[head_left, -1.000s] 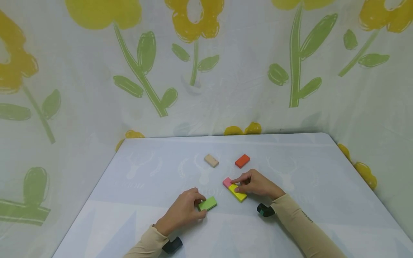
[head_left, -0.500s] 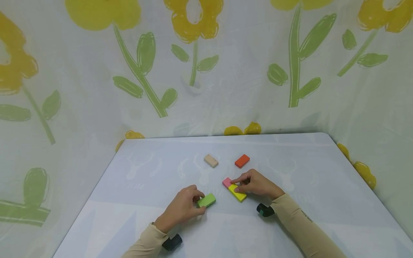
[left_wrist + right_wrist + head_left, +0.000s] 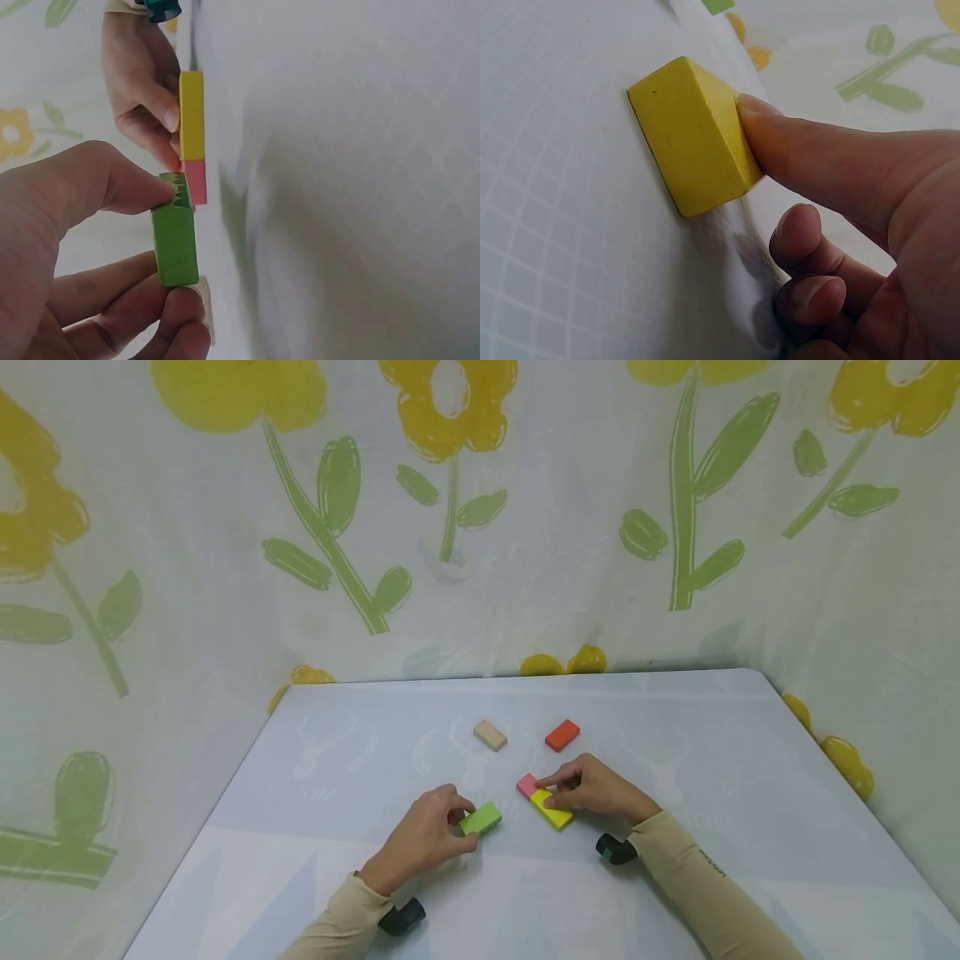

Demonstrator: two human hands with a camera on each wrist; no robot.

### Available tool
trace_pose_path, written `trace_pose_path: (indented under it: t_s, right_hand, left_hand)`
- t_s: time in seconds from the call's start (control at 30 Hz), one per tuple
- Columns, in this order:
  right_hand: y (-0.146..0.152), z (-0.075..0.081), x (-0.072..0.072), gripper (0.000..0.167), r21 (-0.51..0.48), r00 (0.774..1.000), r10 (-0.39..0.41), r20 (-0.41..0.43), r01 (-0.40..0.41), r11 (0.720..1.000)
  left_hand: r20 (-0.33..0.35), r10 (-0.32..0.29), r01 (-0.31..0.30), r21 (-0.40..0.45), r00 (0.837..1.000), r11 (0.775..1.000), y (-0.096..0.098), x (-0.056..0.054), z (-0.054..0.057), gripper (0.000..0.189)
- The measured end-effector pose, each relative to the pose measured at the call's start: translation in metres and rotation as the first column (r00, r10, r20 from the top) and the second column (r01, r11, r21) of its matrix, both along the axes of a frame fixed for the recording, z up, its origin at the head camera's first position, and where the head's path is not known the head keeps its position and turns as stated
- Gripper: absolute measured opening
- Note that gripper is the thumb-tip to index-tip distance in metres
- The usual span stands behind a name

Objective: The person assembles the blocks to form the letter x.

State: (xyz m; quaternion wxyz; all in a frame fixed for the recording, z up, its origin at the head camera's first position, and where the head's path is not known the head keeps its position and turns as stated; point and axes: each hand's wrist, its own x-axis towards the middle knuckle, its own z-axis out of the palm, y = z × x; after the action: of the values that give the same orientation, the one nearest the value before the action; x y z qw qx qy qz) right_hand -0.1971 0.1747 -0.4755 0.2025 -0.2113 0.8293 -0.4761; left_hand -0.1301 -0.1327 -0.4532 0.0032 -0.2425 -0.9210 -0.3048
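In the head view, my left hand (image 3: pixel 429 832) pinches a light-green rectangular block (image 3: pixel 481 819) between thumb and fingers. The left wrist view shows the green block (image 3: pixel 175 246) off the tabletop, with small hollows along one face. To its right a yellow block (image 3: pixel 552 811) and a pink block (image 3: pixel 527 785) lie flat, end to end, touching. My right hand (image 3: pixel 596 787) rests its thumb on the yellow block and its index fingertip by the pink one. In the right wrist view that thumb (image 3: pixel 817 154) presses the yellow block (image 3: pixel 682 139); the other fingers curl free of it.
A natural-wood block (image 3: pixel 491 735) and an orange-red block (image 3: pixel 562 736) lie apart farther back on the pale table (image 3: pixel 360 852). Behind the table hangs a white cloth (image 3: pixel 547 568) printed with flowers. Each wrist carries a small dark camera (image 3: pixel 617 849).
My left hand has shifted slightly away from me with the green block, which it keeps pinched. The right hand and the yellow and pink blocks stay where they were.
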Motion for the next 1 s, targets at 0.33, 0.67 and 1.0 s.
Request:
trace_pose_path:
  t_s: [0.33,0.67,1.0]
  right_hand:
    - [0.0,0.0,0.0,0.032,-0.005,1.0,0.001,-0.003,-0.001,1.0]
    - [-0.001,-0.001,0.0,0.032,0.004,1.0,-0.006,0.001,0.006,1.0]
    - [-0.002,0.002,0.002,0.032,0.005,1.0,-0.006,-0.001,0.006,1.0]
  left_hand:
    - [0.011,0.022,-0.022,-0.009,1.0,1.0,0.004,-0.004,0.003,0.023]
    - [0.015,0.033,-0.033,-0.012,0.999,0.999,0.008,-0.008,0.004,0.023]
    - [0.03,0.028,-0.028,-0.017,0.999,0.999,0.012,-0.01,0.005,0.024]
